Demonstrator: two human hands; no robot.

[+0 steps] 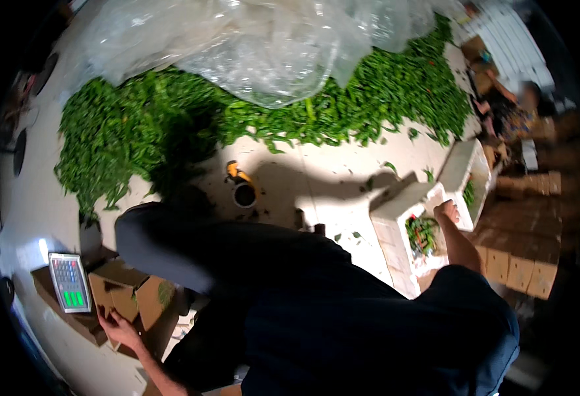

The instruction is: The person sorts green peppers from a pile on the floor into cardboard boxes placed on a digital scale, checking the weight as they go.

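Observation:
My left hand is at the lower left with its fingers apart, beside an open cardboard box. Some green shows inside that box. A weighing-scale display with a keypad and lit green digits stands next to the hand. Over on the right, my right hand is curled at the inner edge of a white foam box. Whether its fingers grip anything is hidden. Green peppers with some red ones lie in this box. A long heap of green chili peppers spreads across the pale floor.
Clear plastic sheeting covers the heap's far side. A yellow object with a round dark opening stands on the floor. A second foam box adjoins the first. Cardboard boxes are stacked at right. Another person sits beyond.

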